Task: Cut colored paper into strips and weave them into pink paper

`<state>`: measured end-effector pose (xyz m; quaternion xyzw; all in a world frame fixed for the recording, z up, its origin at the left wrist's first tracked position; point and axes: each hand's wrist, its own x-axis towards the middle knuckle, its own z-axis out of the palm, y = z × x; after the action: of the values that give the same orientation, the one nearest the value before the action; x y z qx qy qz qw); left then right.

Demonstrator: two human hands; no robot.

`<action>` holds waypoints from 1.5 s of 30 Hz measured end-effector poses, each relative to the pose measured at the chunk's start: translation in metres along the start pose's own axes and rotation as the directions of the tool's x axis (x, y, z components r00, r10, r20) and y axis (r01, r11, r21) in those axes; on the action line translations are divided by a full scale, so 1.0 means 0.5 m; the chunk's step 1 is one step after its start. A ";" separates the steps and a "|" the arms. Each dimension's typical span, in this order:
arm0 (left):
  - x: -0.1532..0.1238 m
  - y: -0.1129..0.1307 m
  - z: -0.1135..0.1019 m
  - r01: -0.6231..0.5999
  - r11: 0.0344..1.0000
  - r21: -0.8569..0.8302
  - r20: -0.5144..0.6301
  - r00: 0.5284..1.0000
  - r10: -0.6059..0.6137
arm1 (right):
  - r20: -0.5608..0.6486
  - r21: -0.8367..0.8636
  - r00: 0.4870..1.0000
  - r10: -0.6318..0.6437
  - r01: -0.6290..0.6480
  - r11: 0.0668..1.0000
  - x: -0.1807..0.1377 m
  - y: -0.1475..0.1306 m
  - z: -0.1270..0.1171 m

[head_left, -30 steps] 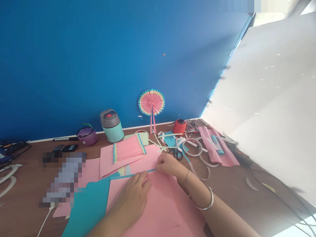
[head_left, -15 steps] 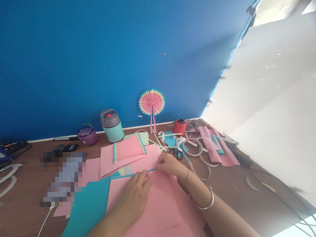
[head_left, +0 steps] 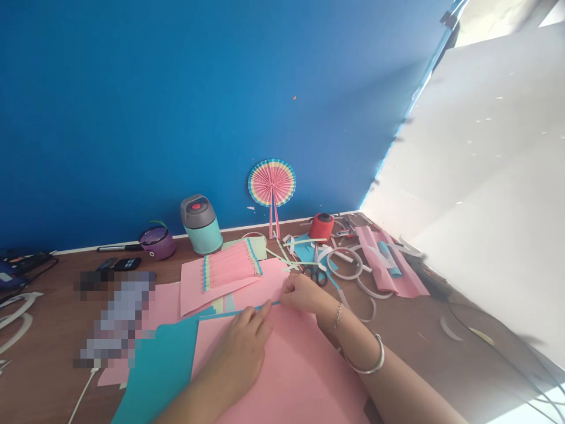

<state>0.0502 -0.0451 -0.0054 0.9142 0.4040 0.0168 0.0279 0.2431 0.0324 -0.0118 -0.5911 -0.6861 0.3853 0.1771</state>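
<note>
A large pink paper sheet (head_left: 291, 377) lies on the brown table in front of me, over a teal sheet (head_left: 163, 365). My left hand (head_left: 242, 347) rests flat on the pink sheet, its index finger stretched toward the sheet's upper edge. My right hand (head_left: 304, 292) is curled at that edge's right end, fingers pinched on the pink sheet's corner by a thin blue strip (head_left: 238, 312). Behind the hands lies a pleated pink paper piece (head_left: 229, 268) with coloured edges on another pink sheet.
A round paper fan (head_left: 271, 184) leans on the blue wall. A teal flask (head_left: 200, 225), a purple pot (head_left: 156, 242), a red roll (head_left: 321, 226), scissors (head_left: 314, 273), tape rings (head_left: 344, 263) and paper scraps litter the back. A white board (head_left: 485, 176) rises at right. Cables lie at far left.
My left index finger has stretched forward a little toward the pink sheet's upper edge. The right hand has stayed at the corner.
</note>
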 end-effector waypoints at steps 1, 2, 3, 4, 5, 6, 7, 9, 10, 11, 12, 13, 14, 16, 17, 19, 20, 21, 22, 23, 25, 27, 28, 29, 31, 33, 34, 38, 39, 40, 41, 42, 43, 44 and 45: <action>0.000 0.000 0.001 -0.002 1.000 0.005 0.003 1.000 0.002 | -0.003 -0.015 1.000 0.002 -0.002 1.000 -0.001 -0.001 0.001; 0.000 0.000 0.001 -0.003 1.000 0.009 0.007 1.000 0.003 | -0.008 -0.032 1.000 0.007 -0.008 0.999 -0.001 -0.003 0.001; 0.000 0.000 0.002 -0.003 1.000 0.009 0.008 1.000 0.003 | -0.012 -0.051 1.000 0.017 -0.018 0.999 -0.001 -0.004 0.001; 0.000 0.000 0.002 -0.002 1.000 0.006 0.008 1.000 0.002 | -0.018 -0.069 0.999 0.031 -0.032 0.997 -0.002 -0.005 0.001; 0.000 0.001 0.002 0.001 1.000 0.000 0.004 1.000 -0.001 | -0.019 -0.084 0.999 0.044 -0.045 0.995 -0.002 -0.006 -0.001; 0.000 0.001 0.003 0.006 1.000 -0.005 0.000 1.000 -0.006 | -0.018 -0.096 0.998 0.054 -0.056 0.994 -0.003 -0.006 -0.004; 0.000 0.001 0.003 0.009 1.000 -0.007 -0.003 1.000 -0.009 | -0.012 -0.101 0.998 0.063 -0.064 0.993 -0.004 -0.006 -0.007; -0.001 0.001 0.004 0.005 1.000 -0.001 -0.003 1.000 -0.005 | 0.014 -0.096 0.997 0.073 -0.071 0.993 -0.006 -0.004 -0.018; -0.001 0.000 0.004 0.002 1.000 0.001 -0.002 1.000 -0.002 | 0.027 -0.091 0.997 0.076 -0.073 0.993 -0.007 -0.003 -0.023; 0.000 0.000 0.005 0.001 1.000 0.001 -0.003 1.000 -0.001 | 0.038 -0.087 0.996 0.081 -0.077 0.993 -0.008 -0.002 -0.029; 0.000 -0.001 0.005 0.001 1.000 -0.002 -0.003 1.000 -0.001 | 0.047 -0.087 0.995 0.089 -0.084 0.993 -0.010 -0.002 -0.034; 0.000 -0.002 0.006 0.005 1.000 -0.006 -0.004 1.000 -0.005 | 0.054 -0.091 0.994 0.097 -0.092 0.992 -0.011 -0.002 -0.038; 0.000 -0.002 0.007 0.009 1.000 -0.012 -0.005 1.000 -0.009 | 0.060 -0.100 0.993 0.105 -0.099 0.990 -0.013 -0.003 -0.041; 0.000 -0.003 0.008 0.016 1.000 -0.023 -0.010 1.000 -0.016 | 0.064 -0.122 0.991 0.118 -0.110 0.986 -0.015 -0.005 -0.044; -0.001 -0.003 0.008 0.017 0.999 -0.027 -0.013 1.000 -0.017 | 0.063 -0.132 0.991 0.121 -0.112 0.985 -0.016 -0.007 -0.045; -0.001 -0.002 0.008 0.016 0.999 -0.027 -0.016 1.000 -0.017 | 0.053 -0.148 0.991 0.125 -0.116 0.982 -0.017 -0.009 -0.043; -0.001 -0.001 0.007 0.014 1.000 -0.024 -0.013 1.000 -0.014 | 0.050 -0.154 0.990 0.129 -0.120 0.981 -0.017 -0.010 -0.042; -0.001 -0.001 0.006 0.012 1.000 -0.019 -0.009 1.000 -0.012 | 0.045 -0.158 0.990 0.133 -0.124 0.980 -0.016 -0.009 -0.041; 0.000 0.000 0.005 0.011 1.000 -0.015 -0.004 1.000 -0.011 | 0.041 -0.162 0.990 0.137 -0.129 0.978 -0.016 -0.009 -0.040; 0.000 0.001 0.003 0.012 1.000 -0.012 0.000 1.000 -0.012 | 0.039 -0.166 0.989 0.140 -0.132 0.977 -0.015 -0.008 -0.040; 0.001 0.003 -0.001 0.011 1.000 -0.016 0.005 1.000 -0.011 | 0.030 -0.165 0.990 0.138 -0.131 0.978 -0.014 -0.006 -0.039; 0.002 0.004 -0.004 0.017 1.000 -0.026 0.010 1.000 -0.017 | 0.024 -0.162 0.992 0.127 -0.122 0.979 -0.015 -0.005 -0.038; 0.002 0.004 -0.005 0.020 0.999 -0.030 0.012 1.000 -0.019 | 0.022 -0.161 0.992 0.124 -0.119 0.980 -0.015 -0.006 -0.038; 0.002 0.005 -0.006 0.023 0.999 -0.031 0.012 1.000 -0.023 | 0.018 -0.162 0.992 0.124 -0.119 0.980 -0.016 -0.007 -0.038; 0.002 0.005 -0.006 0.025 0.999 -0.029 0.007 1.000 -0.024 | 0.012 -0.172 0.990 0.142 -0.138 0.975 -0.017 -0.010 -0.037; 0.002 0.004 -0.004 0.018 0.999 -0.028 0.005 1.000 -0.018 | 0.007 -0.199 0.987 0.161 -0.157 0.967 -0.017 -0.014 -0.037; 0.002 0.004 -0.003 0.017 0.999 -0.030 0.006 1.000 -0.017 | 0.006 -0.217 0.986 0.167 -0.161 0.963 -0.017 -0.016 -0.037; 0.001 0.002 0.000 0.017 0.999 -0.045 0.011 1.000 -0.016 | -0.004 -0.270 0.984 0.176 -0.171 0.948 -0.017 -0.018 -0.041; 0.001 0.002 0.001 0.020 0.999 -0.049 0.009 1.000 -0.020 | -0.009 -0.271 0.984 0.181 -0.176 0.946 -0.018 -0.017 -0.042; 0.001 0.002 0.000 0.025 0.998 -0.051 0.007 1.000 -0.025 | -0.011 -0.267 0.983 0.182 -0.178 0.947 -0.018 -0.016 -0.044; 0.001 0.003 0.000 0.031 0.998 -0.051 0.006 0.999 -0.031 | -0.011 -0.263 0.984 0.177 -0.174 0.949 -0.019 -0.014 -0.045; 0.001 0.004 -0.001 0.037 0.998 -0.050 0.005 0.999 -0.037 | -0.008 -0.260 0.985 0.170 -0.166 0.951 -0.019 -0.012 -0.045; 0.001 0.004 -0.002 0.040 0.998 -0.049 0.006 0.999 -0.040 | -0.004 -0.256 0.987 0.160 -0.155 0.954 -0.020 -0.011 -0.046; 0.001 0.005 -0.003 0.039 0.998 -0.047 0.009 0.999 -0.039 | 0.001 -0.255 0.989 0.150 -0.144 0.956 -0.020 -0.010 -0.046; 0.001 0.005 -0.004 0.036 0.998 -0.044 0.013 0.999 -0.036 | 0.004 -0.256 0.990 0.143 -0.137 0.957 -0.021 -0.009 -0.046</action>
<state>0.0525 -0.0462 -0.0033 0.9060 0.4199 0.0197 0.0508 0.2586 0.0298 0.0086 -0.6518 -0.6883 0.3119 0.0642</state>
